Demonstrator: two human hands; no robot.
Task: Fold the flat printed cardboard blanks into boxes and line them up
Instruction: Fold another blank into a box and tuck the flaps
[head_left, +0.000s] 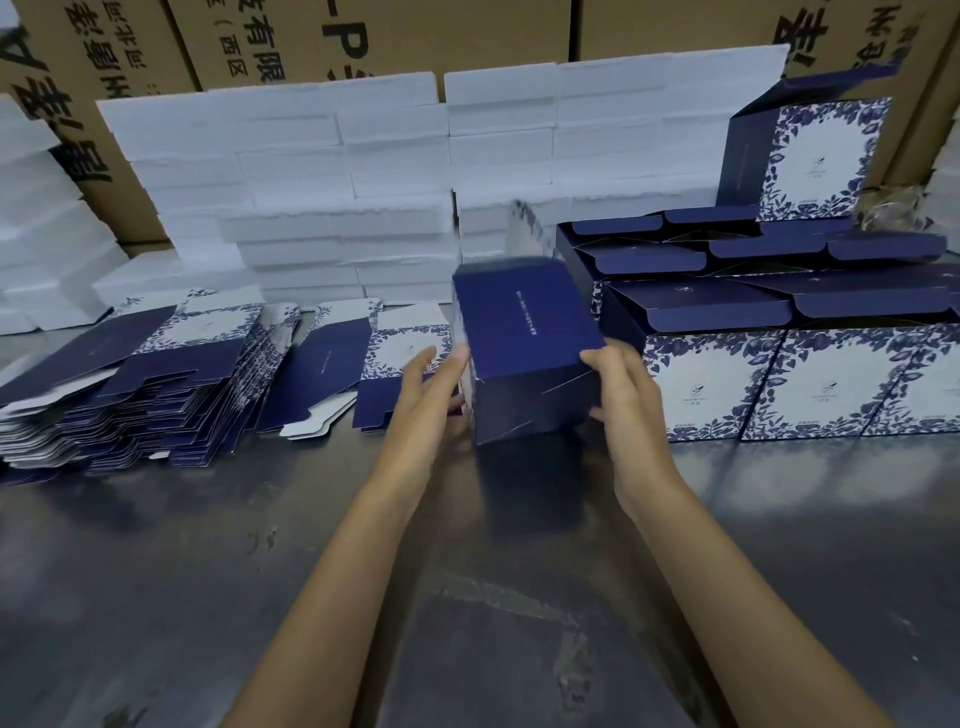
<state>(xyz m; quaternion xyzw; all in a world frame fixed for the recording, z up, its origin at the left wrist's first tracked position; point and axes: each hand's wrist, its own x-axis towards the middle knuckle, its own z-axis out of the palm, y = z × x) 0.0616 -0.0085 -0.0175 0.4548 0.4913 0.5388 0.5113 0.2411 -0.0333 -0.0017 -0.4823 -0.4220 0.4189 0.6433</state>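
Hands hold one dark blue box (524, 353) up over the grey table (467, 597), in the middle of the picture. The left hand (431, 384) is flat against the left side of the box, with its fingers straight and its thumb lying along the box's edge. The right hand (623, 389) grips the right side of the box, with the thumb on the near blue face and the fingers curled behind it. The box is tipped, so a plain blue side with a thin line of white print faces up, and a white flap with blue leaves sticks up behind it, blurry. You cannot see inside the box from here. Just right of the right hand is a row of folded boxes (779, 384) standing close together on the table, white fronts with blue leaves facing us, their blue top flaps lying open. More of these boxes sit behind that row, and one tall open box (810, 156) stands on top at the back. What is inside them cannot be seen. Left of the left hand, a flat blank (405, 364) lies on the table, partly under that hand. Further left is a big messy stack of flat blanks (140, 384), blue and white. Behind the held box is a wall of white foam blocks (322, 171), and brown cartons (363, 36) with big black letters stand behind those
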